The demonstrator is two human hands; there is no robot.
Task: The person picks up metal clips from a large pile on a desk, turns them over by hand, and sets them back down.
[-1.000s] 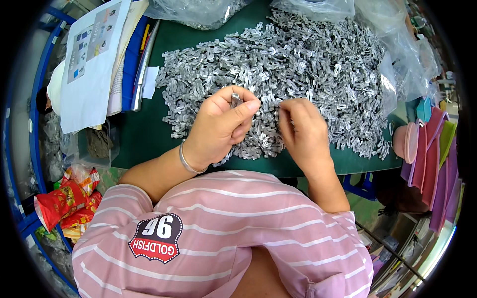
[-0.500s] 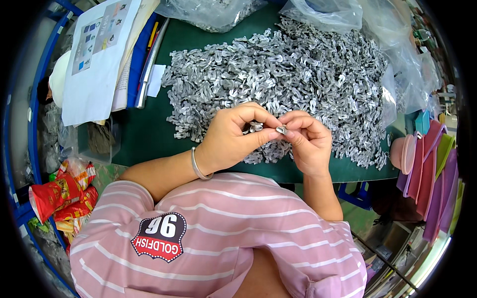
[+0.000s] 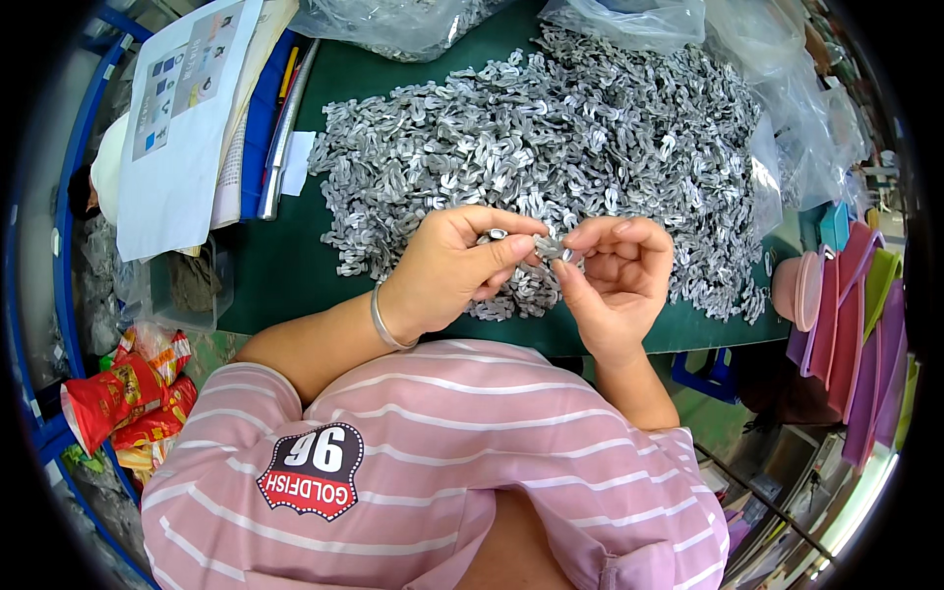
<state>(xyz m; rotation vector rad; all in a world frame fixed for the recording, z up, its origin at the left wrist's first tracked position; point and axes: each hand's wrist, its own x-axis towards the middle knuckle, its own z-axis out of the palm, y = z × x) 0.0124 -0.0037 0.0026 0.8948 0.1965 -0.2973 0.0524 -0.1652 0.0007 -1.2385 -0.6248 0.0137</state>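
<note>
My left hand (image 3: 447,264) is closed, thumb and forefinger pinching at the near edge of a heap of small silvery looped metal pieces (image 3: 462,147). One shiny metal piece (image 3: 494,235) shows tucked in its fingers. Facing it, my right hand (image 3: 629,275) has its thumb and forefinger around another small metal piece (image 3: 567,255), with its other fingers curled. The fingertips of both hands nearly meet there. Against the grey heap behind, the exact outline of what lies between them is hard to make out.
The heap spreads over a dark green tabletop (image 3: 265,285). Clear plastic bags (image 3: 629,22) lie behind it. Papers (image 3: 182,187), a blue folder and a metal rod (image 3: 287,138) sit at left, above a clear bin (image 3: 202,295). Pink bowls (image 3: 798,290) stand at the right edge.
My right hand has shifted slightly right and its fingers have spread more. My left hand has drawn back a little to the left. The view has shifted slightly.
</note>
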